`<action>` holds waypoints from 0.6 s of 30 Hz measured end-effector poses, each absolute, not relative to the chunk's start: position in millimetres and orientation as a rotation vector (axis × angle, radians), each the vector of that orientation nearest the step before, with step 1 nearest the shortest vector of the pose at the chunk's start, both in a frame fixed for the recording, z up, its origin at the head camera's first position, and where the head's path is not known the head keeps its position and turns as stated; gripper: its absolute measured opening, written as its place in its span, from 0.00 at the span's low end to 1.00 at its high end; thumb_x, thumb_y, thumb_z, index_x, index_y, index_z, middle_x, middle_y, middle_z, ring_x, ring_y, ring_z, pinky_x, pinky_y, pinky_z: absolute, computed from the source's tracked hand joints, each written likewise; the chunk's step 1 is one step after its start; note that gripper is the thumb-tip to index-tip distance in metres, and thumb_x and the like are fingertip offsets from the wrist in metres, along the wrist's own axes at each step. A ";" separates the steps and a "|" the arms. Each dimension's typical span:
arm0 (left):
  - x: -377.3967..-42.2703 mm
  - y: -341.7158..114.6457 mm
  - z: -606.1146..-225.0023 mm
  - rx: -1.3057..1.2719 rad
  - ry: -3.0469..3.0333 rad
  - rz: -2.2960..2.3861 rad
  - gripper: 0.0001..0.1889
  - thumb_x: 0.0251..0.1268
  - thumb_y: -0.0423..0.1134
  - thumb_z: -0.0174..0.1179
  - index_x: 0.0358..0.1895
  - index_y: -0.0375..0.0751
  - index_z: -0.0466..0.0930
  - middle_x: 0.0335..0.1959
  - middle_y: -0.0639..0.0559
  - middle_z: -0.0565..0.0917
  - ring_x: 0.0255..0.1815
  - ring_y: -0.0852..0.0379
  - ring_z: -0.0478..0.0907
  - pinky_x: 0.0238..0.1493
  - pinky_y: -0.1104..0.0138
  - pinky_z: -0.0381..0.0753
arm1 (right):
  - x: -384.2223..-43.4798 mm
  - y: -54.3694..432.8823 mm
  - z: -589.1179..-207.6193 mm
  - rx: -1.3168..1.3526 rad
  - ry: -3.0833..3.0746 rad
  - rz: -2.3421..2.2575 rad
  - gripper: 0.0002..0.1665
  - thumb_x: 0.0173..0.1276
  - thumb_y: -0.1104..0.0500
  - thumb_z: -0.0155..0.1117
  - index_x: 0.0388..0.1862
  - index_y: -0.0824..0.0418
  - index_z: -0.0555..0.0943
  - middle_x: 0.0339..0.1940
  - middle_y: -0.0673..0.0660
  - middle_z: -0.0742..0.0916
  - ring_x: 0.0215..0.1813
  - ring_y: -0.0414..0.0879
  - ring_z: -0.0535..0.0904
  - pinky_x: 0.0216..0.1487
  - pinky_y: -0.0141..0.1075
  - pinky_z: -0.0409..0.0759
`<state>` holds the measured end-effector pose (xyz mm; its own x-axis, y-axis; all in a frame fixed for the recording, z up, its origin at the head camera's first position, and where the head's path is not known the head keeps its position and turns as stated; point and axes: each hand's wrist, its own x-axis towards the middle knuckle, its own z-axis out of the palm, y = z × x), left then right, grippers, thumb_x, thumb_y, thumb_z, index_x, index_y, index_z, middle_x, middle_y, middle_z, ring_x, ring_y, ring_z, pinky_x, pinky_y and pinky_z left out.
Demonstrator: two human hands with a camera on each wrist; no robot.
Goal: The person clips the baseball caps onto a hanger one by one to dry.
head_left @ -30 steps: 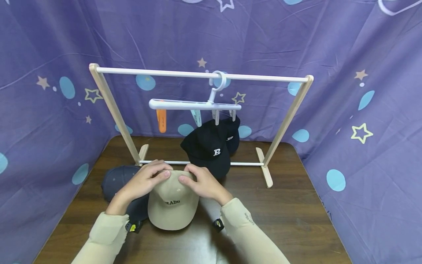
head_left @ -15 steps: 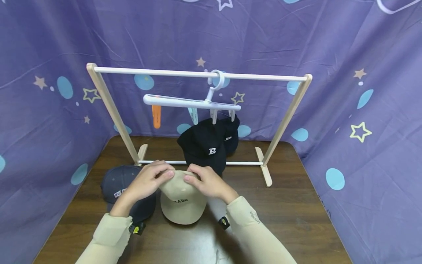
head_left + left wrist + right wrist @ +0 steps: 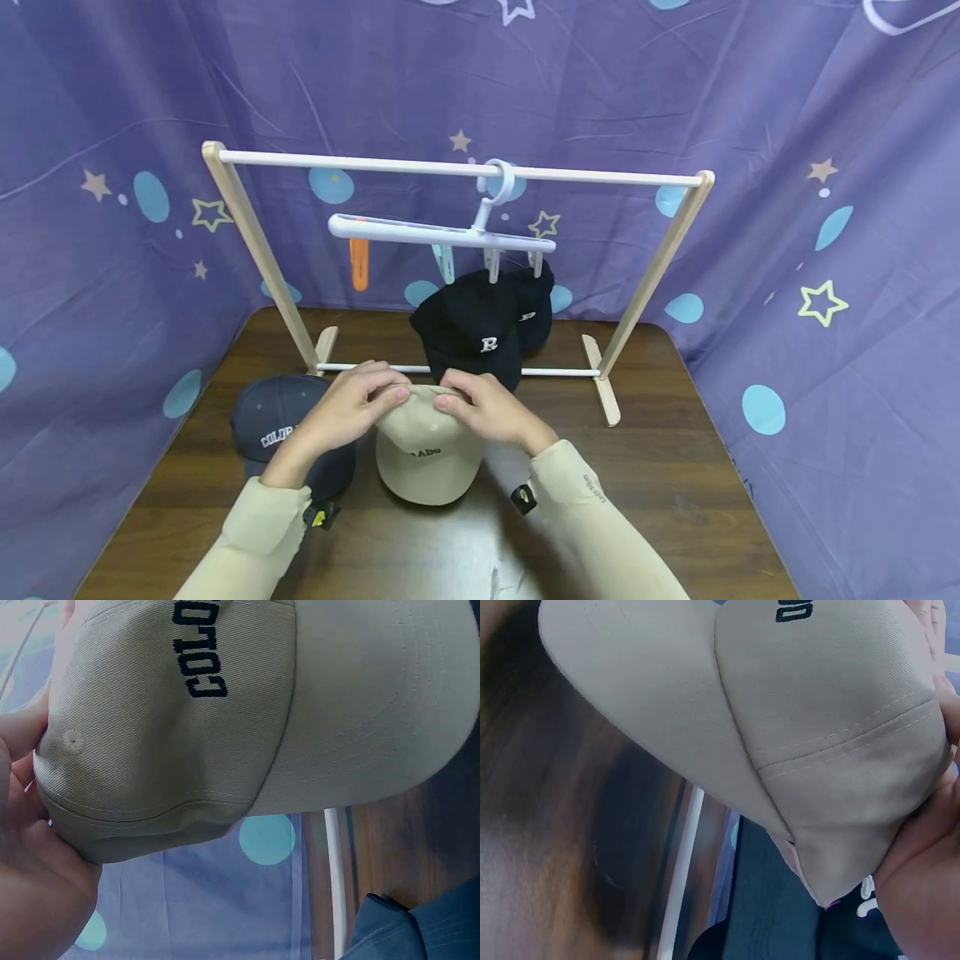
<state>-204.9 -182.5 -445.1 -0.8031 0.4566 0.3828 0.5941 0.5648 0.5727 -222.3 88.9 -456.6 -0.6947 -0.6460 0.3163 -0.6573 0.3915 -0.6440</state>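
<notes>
A beige baseball cap [image 3: 431, 442] with dark lettering hangs brim-down between both hands, over the table. My left hand [image 3: 358, 407] pinches the top edge of the cap at its left, thumb on the near side. At the right of that edge my right hand [image 3: 491, 410] pinches it the same way. In the left wrist view the crown [image 3: 135, 742] lies against the left hand's fingers; the right wrist view shows the brim [image 3: 630, 682] and a folded side of the crown. The fingers behind the cap are mostly hidden.
A navy cap [image 3: 266, 417] lies on the wooden table [image 3: 637, 500] at the left. A wooden rack [image 3: 652, 275] carries a white hanger [image 3: 420, 233] with an orange clip [image 3: 359, 265] and a light blue clip [image 3: 444, 264]. Two dark caps, one a black cap [image 3: 465, 317], hang from whitish clips.
Both hands have carried the beige cap to the right and slightly away from me. More of the navy cap and its lettering shows. The hanger has swung slightly.
</notes>
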 end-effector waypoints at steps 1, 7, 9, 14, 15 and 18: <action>-204.9 -181.6 -444.2 -0.885 -2.604 -1.057 0.04 0.78 0.45 0.65 0.46 0.59 0.89 0.39 0.67 0.83 0.41 0.63 0.76 0.44 0.62 0.76 | -222.7 89.8 -455.8 1.224 -2.608 1.215 0.07 0.80 0.52 0.66 0.41 0.52 0.80 0.27 0.43 0.76 0.32 0.36 0.74 0.38 0.31 0.74; -205.3 -175.2 -440.4 -0.877 -2.580 -1.063 0.04 0.77 0.44 0.66 0.46 0.57 0.90 0.35 0.67 0.81 0.38 0.62 0.74 0.41 0.63 0.75 | -227.4 95.7 -452.0 1.228 -2.599 1.183 0.07 0.80 0.51 0.65 0.41 0.51 0.79 0.27 0.42 0.76 0.32 0.36 0.74 0.38 0.32 0.74; -205.9 -173.0 -439.7 -0.864 -2.576 -1.076 0.04 0.77 0.44 0.66 0.46 0.56 0.90 0.34 0.66 0.81 0.38 0.61 0.74 0.40 0.63 0.75 | -228.8 97.3 -450.2 1.219 -2.603 1.176 0.07 0.80 0.51 0.66 0.41 0.50 0.80 0.27 0.42 0.77 0.33 0.36 0.75 0.38 0.33 0.74; -206.9 -168.8 -436.2 -0.831 -2.567 -1.082 0.05 0.77 0.44 0.66 0.47 0.55 0.91 0.35 0.65 0.83 0.38 0.61 0.76 0.40 0.63 0.75 | -230.9 100.5 -444.4 1.211 -2.617 1.183 0.06 0.80 0.51 0.66 0.42 0.51 0.80 0.28 0.43 0.77 0.33 0.37 0.75 0.38 0.33 0.75; -207.2 -168.2 -435.4 -0.828 -2.563 -1.076 0.05 0.76 0.44 0.67 0.46 0.54 0.91 0.35 0.65 0.84 0.38 0.61 0.76 0.41 0.63 0.75 | -231.1 100.9 -443.0 1.214 -2.615 1.183 0.06 0.80 0.51 0.66 0.42 0.51 0.80 0.28 0.43 0.77 0.32 0.37 0.74 0.38 0.33 0.75; -208.2 -166.8 -432.6 -0.820 -2.558 -1.066 0.05 0.76 0.43 0.67 0.46 0.53 0.91 0.35 0.64 0.84 0.38 0.61 0.77 0.41 0.63 0.75 | -232.2 102.2 -439.2 1.228 -2.601 1.186 0.07 0.80 0.52 0.66 0.42 0.52 0.80 0.28 0.44 0.77 0.32 0.37 0.74 0.37 0.33 0.75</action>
